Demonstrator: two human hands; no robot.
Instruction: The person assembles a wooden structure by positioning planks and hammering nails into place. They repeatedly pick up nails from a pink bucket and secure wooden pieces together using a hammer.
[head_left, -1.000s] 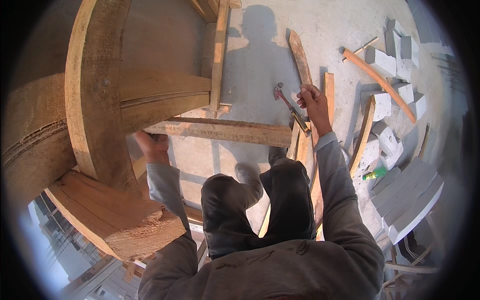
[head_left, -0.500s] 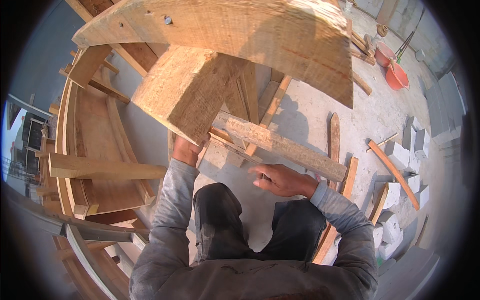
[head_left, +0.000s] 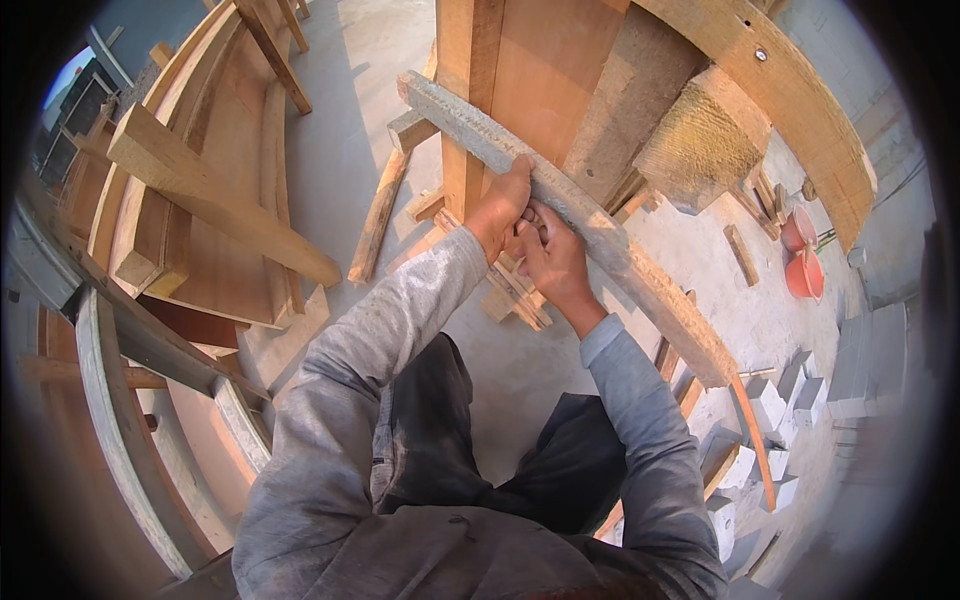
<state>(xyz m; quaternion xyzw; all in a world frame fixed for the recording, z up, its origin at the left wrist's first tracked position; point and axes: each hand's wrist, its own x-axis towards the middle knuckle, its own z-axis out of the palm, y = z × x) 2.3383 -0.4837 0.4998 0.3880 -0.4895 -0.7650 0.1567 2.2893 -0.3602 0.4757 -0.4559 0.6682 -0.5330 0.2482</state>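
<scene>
Formwork (head_left: 273, 190) of curved boards stands to the left of the left hand (head_left: 503, 210). Weathered timber (head_left: 575, 198) slants just beyond both hands, one end up to their left, the other down to their right. Up and right of the right hand (head_left: 553, 258) are a curved plank (head_left: 810, 105) and a thick block (head_left: 705, 140); farther right lie pale blocks (head_left: 768, 405) and red buckets (head_left: 803, 275). The left hand overlaps the timber's near edge, its grip uncertain; the right hand's fingers curl close against the left, any small item between them hidden.
</scene>
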